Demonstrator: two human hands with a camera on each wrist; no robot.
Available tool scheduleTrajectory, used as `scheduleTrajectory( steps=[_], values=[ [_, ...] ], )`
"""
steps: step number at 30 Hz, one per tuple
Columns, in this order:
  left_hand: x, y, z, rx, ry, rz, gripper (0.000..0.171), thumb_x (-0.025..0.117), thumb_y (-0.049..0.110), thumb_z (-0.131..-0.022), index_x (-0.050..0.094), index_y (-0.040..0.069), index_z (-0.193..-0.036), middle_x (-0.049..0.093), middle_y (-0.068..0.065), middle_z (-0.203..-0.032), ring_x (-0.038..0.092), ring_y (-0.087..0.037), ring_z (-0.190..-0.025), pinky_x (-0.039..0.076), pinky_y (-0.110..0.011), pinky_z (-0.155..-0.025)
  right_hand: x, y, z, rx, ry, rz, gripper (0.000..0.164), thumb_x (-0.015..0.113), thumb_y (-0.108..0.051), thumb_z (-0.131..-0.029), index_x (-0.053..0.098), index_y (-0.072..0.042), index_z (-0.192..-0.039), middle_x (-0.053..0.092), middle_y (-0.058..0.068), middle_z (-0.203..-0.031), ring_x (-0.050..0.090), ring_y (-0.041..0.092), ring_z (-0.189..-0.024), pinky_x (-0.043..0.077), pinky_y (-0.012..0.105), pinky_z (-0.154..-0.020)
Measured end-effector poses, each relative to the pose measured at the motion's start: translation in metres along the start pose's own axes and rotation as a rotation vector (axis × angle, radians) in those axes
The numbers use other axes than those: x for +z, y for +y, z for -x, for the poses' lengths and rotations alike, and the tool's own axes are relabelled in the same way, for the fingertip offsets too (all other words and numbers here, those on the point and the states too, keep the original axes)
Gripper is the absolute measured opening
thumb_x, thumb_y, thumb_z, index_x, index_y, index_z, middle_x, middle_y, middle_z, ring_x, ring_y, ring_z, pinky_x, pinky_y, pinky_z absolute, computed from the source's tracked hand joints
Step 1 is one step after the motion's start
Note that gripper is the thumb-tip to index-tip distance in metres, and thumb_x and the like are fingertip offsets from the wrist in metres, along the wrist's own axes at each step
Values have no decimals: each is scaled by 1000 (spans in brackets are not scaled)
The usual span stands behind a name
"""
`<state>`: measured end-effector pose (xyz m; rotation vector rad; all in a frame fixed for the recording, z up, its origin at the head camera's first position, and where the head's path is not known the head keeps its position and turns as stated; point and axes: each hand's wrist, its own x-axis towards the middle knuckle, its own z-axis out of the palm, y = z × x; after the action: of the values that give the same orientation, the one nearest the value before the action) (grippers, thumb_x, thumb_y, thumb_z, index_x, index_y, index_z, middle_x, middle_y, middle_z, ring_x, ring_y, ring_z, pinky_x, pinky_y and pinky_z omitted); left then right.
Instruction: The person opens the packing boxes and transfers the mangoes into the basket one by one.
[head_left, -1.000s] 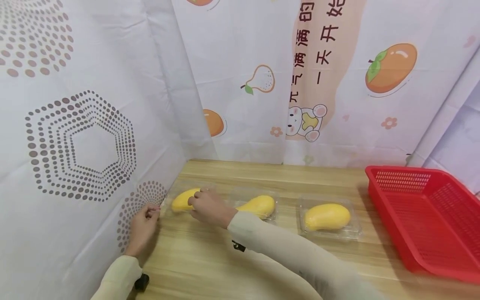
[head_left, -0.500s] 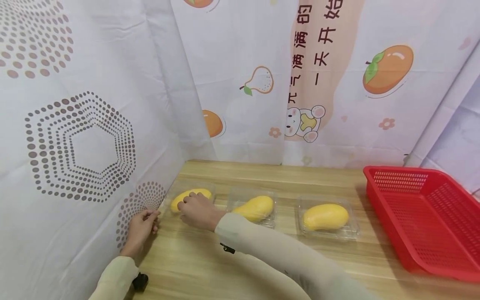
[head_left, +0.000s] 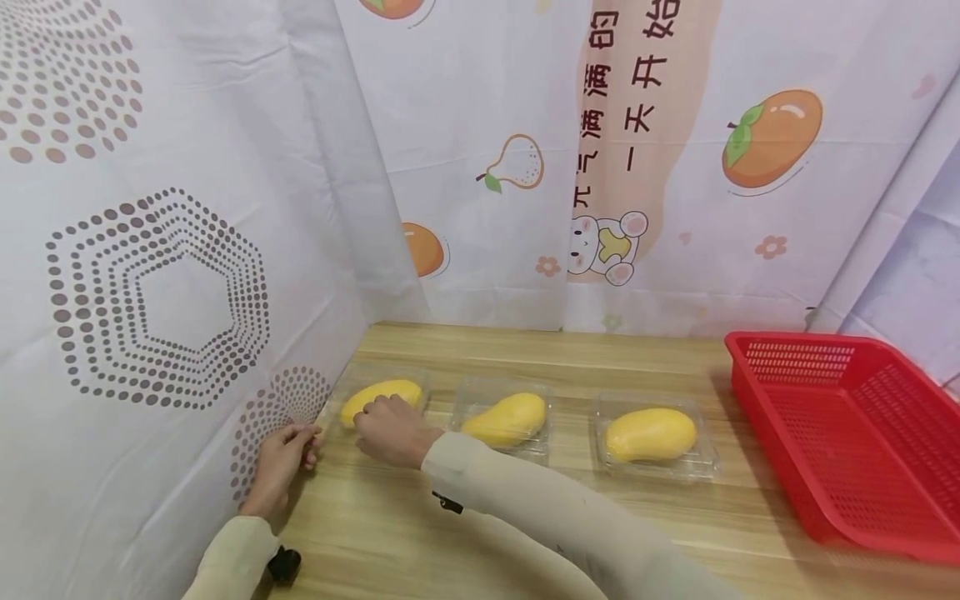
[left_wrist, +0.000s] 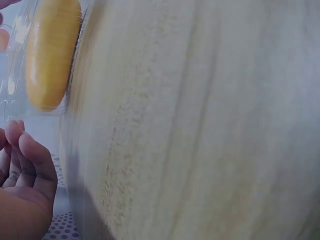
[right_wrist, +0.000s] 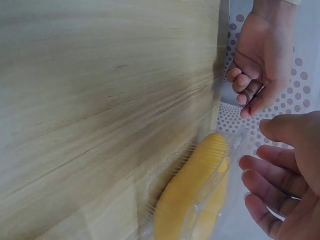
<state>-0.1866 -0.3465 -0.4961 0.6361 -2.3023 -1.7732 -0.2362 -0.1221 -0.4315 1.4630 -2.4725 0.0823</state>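
Leftmost on the counter (head_left: 390, 521), a clear box (left_wrist: 18, 75) holds yellow fruit (head_left: 378, 395). Beside it, I see the right hand (head_left: 395, 431) relaxed and the left hand (head_left: 281, 461) loosely curled, both grips apparently empty.

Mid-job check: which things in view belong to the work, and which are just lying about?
Likely in the job: left hand, right hand, leftmost clear plastic box, its yellow fruit; perhaps middle boxed fruit, right boxed fruit.

Apparently just about: red perforated basket, dotted curtain, fruit-print curtain.

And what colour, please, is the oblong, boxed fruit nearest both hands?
The oblong fruit is yellow, clearest in the left wrist view.
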Motion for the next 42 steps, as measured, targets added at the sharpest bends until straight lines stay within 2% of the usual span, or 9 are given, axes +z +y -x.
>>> scheduleTrajectory(
  steps=[7,12,16,23,28,33,39,42],
  values=[
    [0,-2,-4,-16,-6,21,33,52,17,-108,58,-11,-126,66,-5,-87,57,-9,-63,53,-24,-56,4,2,1,13,-25,-66,27,67,-23,-99,58,-17,-74,45,-7,-66,34,6,-58,30,19,-51],
    [2,-1,-5,-27,-57,7,36,51,19,-109,56,-11,-129,67,-6,-91,57,-9,-65,53,-24,-58,7,3,2,22,-20,-85,25,68,-23,-99,60,-17,-76,43,-8,-65,33,6,-57,30,19,-50],
    [6,1,-6,-37,-67,16,36,52,20,-109,57,-10,-128,67,-7,-92,57,-10,-66,53,-25,-58,10,5,0,32,-9,-106,23,67,-20,-99,60,-16,-77,41,-7,-64,32,5,-55,29,18,-48],
    [10,0,-9,-56,-77,90,35,55,20,-108,57,-9,-127,67,-5,-90,57,-9,-65,53,-24,-57,14,3,0,63,-37,-103,17,66,-23,-100,66,-16,-85,46,-8,-65,35,4,-54,33,16,-47],
    [7,-4,-10,-90,-96,216,27,55,15,-107,62,-7,-121,69,-3,-89,57,-10,-66,53,-24,-60,17,0,0,72,-83,-83,18,65,-25,-101,66,-17,-85,46,-8,-63,36,5,-53,33,17,-46],
    [4,-6,-10,-103,-143,321,23,54,15,-107,67,-2,-116,70,-2,-89,57,-11,-68,52,-24,-61,19,0,0,52,-72,-71,15,65,-24,-101,69,-16,-89,46,-8,-64,36,5,-54,33,18,-48],
    [4,-5,-12,-75,-200,348,23,55,19,-108,68,0,-111,69,-1,-90,57,-10,-69,52,-25,-61,19,2,-4,43,-71,-67,13,64,-23,-102,71,-15,-95,52,-9,-67,40,4,-55,38,17,-49],
    [6,-4,-13,-61,-206,353,23,55,19,-108,68,0,-107,68,-1,-89,56,-10,-69,52,-25,-61,18,0,-10,50,-66,-60,13,63,-23,-103,72,-16,-98,55,-9,-69,43,4,-55,40,17,-49]
  ],
)
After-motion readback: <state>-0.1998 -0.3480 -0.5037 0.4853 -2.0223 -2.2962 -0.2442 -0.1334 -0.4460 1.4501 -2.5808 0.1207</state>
